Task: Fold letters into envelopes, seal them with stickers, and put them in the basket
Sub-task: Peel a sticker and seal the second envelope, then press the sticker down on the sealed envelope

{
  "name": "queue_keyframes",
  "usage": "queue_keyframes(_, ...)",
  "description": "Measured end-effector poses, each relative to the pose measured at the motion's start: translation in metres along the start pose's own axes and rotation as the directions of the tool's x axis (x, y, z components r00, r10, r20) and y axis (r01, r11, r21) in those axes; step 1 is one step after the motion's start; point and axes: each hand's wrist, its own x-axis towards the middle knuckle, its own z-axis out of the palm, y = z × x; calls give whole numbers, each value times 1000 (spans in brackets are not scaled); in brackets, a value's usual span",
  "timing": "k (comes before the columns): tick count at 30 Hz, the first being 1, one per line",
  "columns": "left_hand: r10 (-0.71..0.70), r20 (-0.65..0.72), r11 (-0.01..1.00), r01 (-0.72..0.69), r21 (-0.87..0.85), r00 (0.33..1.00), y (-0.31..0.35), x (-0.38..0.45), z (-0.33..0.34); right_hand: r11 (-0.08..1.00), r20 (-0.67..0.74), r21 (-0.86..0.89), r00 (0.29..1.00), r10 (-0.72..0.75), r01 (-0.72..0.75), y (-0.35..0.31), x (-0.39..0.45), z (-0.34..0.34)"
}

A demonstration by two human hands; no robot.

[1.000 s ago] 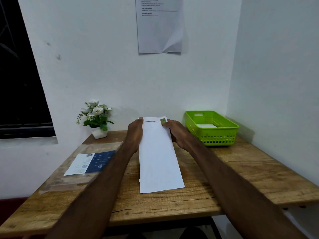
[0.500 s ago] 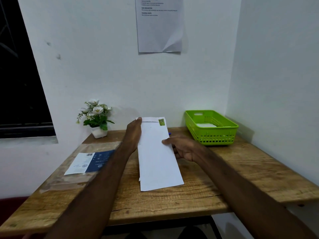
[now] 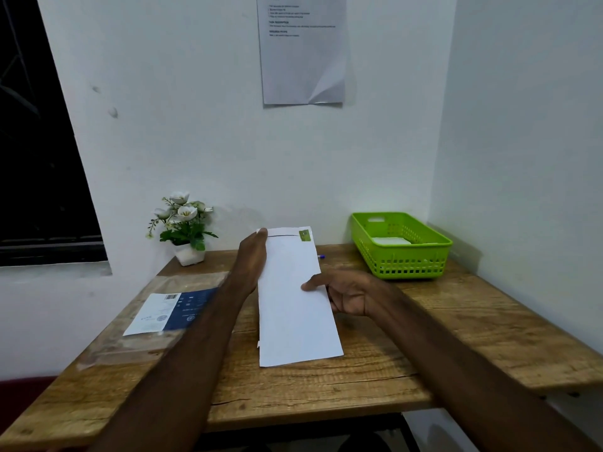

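Wooden table [image 3: 359,396]: envelope [image 3: 295,301] at centre, green sticker [image 3: 304,235] on far flap; left hand [image 3: 253,265] and right hand [image 3: 347,293] grip its edges; basket [image 3: 403,264] transfer remains.

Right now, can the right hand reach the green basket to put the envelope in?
Probably yes. The right hand holds the envelope at its right edge, and the green basket stands just beyond it to the right, open on top. Only bare wooden table lies between them.

Wall notice [image 3: 302,48] print, packet label [image 3: 169,309] print, seemingly unreadable
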Motion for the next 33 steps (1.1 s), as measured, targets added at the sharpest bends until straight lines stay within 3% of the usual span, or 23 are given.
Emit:
queue_keyframes(4, -60, -5, 997, 60, -53, 998, 2, 0, -1, 988, -87, 25, 985, -148, 151, -6, -9, -6)
queue_keyframes(8, -107, 86, 993, 111, -44, 991, -1, 2, -4, 937, -288, 34, 902, -323, 347, -43, -29, -29)
queue_keyframes(10, -106, 85, 994, 109, -25, 991, -3, 4, -6, 898, -426, -89, 799, -425, 430, -69, -37, -45)
queue_keyframes(12, -98, 81, 995, 100, -12, 992, -2, 4, -5, 823, -553, -334, 611, -566, 460, -97, -45, -60)
queue_keyframes(15, -95, 84, 995, 97, -20, 992, -4, 4, -5, 689, -583, -672, 380, -718, 272, -138, -51, -81)
queue_keyframes(19, -86, 97, 996, 87, -5, 992, -6, 5, -3, 549, -542, -834, 294, -788, -66, -171, -44, -94)
queue_keyframes(23, -81, 93, 996, 77, 46, 992, -7, 5, -1, 188, -346, -890, 345, -873, -415, -166, -15, -95)
queue_keyframes(27, -59, 90, 996, 53, 70, 994, -9, 3, -1, -118, -247, -809, 515, -821, -576, -146, 18, -92)
queue_keyframes(30, -57, 100, 996, 49, 79, 993, -10, 4, 0, -212, -283, -774, 626, -727, -596, -132, 33, -91)
queue_keyframes(33, -50, 106, 996, 42, 78, 993, -11, 5, 1, -226, -357, -753, 672, -649, -618, -123, 41, -91)
